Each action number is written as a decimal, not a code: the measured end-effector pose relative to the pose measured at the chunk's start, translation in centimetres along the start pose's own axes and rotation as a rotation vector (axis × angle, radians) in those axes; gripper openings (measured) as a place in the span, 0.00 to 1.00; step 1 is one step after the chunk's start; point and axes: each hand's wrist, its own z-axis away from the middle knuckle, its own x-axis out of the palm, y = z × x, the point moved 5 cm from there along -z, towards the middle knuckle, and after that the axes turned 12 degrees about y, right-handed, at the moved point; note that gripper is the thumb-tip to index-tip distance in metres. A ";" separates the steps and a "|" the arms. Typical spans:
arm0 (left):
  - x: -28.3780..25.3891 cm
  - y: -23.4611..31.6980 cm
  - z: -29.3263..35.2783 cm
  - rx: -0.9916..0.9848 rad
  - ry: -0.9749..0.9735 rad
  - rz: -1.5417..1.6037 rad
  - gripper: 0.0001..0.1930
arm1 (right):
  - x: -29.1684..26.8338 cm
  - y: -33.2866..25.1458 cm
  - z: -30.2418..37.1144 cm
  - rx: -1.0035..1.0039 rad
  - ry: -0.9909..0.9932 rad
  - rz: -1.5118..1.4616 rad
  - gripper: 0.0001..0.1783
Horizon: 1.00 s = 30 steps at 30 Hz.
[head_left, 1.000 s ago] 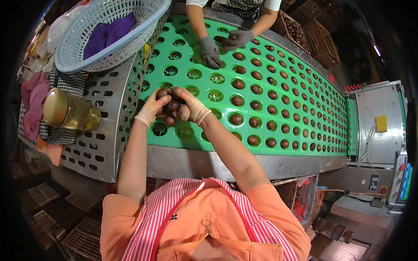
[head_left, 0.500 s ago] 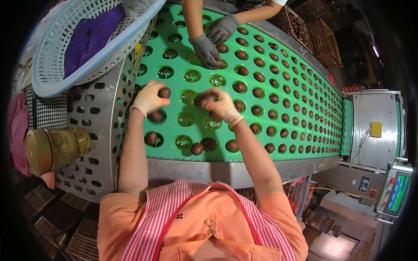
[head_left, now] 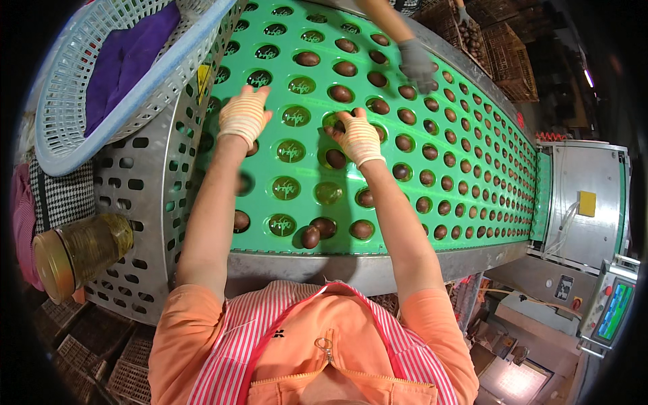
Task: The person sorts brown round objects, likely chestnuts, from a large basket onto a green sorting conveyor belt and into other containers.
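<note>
A green tray belt [head_left: 270, 169] with rows of round cups lies before me, many cups filled with dark brown eggs. My left hand [head_left: 244, 118], in a striped white and orange knit glove, reaches with extended fingers beside an unfilled cup [head_left: 258, 78]; no egg shows in its fingers. An egg [head_left: 252, 148] is partly hidden below that wrist. My right hand [head_left: 359, 137], gloved alike, has its fingers bent around an egg [head_left: 335, 127] at a cup. Another egg [head_left: 335, 158] sits in the cup nearer me. By the near edge, a loose egg [head_left: 310, 236] leans against a cupped one [head_left: 325, 227].
Across the belt, a co-worker's grey-gloved hand [head_left: 417, 64] is blurred over the cups. A blue-white basket [head_left: 50, 128] with purple cloth and a gold-lidded jar [head_left: 84, 253] stand left, on a perforated metal panel [head_left: 131, 229]. Far right is a metal machine [head_left: 587, 196]; crates [head_left: 503, 64] stand behind.
Both my hands have moved farther across the belt. The egg at my left fingers no longer shows there. More cups at the far side hold eggs, and the co-worker's hands have shifted right.
</note>
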 end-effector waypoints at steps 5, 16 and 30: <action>2.8 7.0 1.0 0.592 0.060 -0.008 0.24 | -1.4 -1.6 0.9 0.028 0.151 -0.200 0.33; -1.1 0.3 8.1 0.030 0.369 0.563 0.17 | -3.2 -5.7 12.5 -0.230 0.374 -0.297 0.21; -0.2 -3.7 22.7 0.036 -0.099 -0.024 0.22 | -3.3 -11.1 19.2 -0.407 0.032 -0.291 0.23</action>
